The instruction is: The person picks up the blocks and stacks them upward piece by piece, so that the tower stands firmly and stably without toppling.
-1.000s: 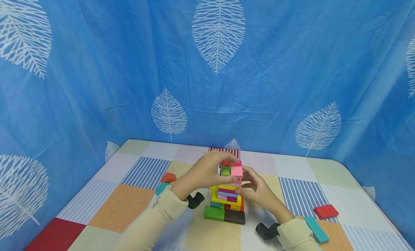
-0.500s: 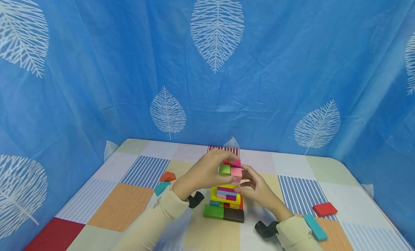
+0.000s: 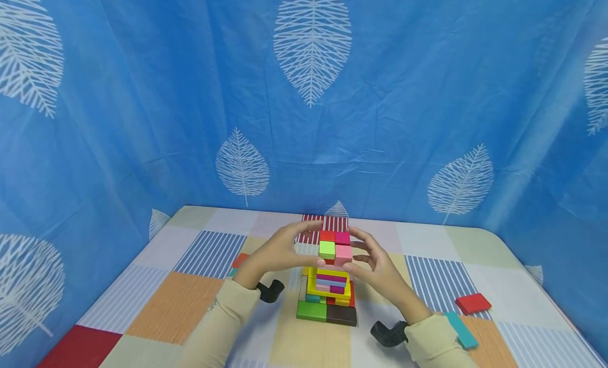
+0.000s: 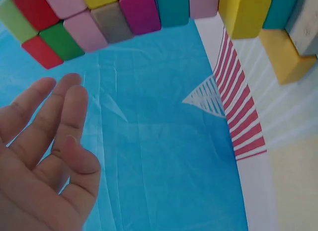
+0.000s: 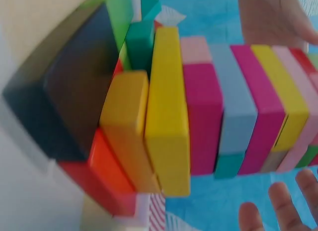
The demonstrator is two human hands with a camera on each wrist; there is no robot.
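A tower of coloured wooden blocks (image 3: 331,279) stands mid-table. Green (image 3: 311,311) and dark brown (image 3: 341,315) blocks lie at its front foot. Its top layer shows a red block (image 3: 327,235), a magenta block (image 3: 342,238), a light green block (image 3: 326,249) and a pink block (image 3: 343,253). On the left side my left hand (image 3: 281,250) is spread; the left wrist view shows that hand (image 4: 49,151) holding nothing, with a gap to the blocks. My right hand (image 3: 380,267) curves loosely around the tower's right side, its fingertips (image 5: 280,198) just off the blocks in the right wrist view.
To the right lie a red block (image 3: 473,303) and a teal block (image 3: 462,330), the latter partly behind the sleeve. An orange block (image 3: 239,260) is partly hidden by the left arm. A blue curtain (image 3: 304,162) with white leaves hangs behind the patchwork tablecloth (image 3: 157,304).
My left hand has come off the top blocks and moved left, uncovering the light green and red blocks. The right hand stays beside the tower with its fingers slightly wider.
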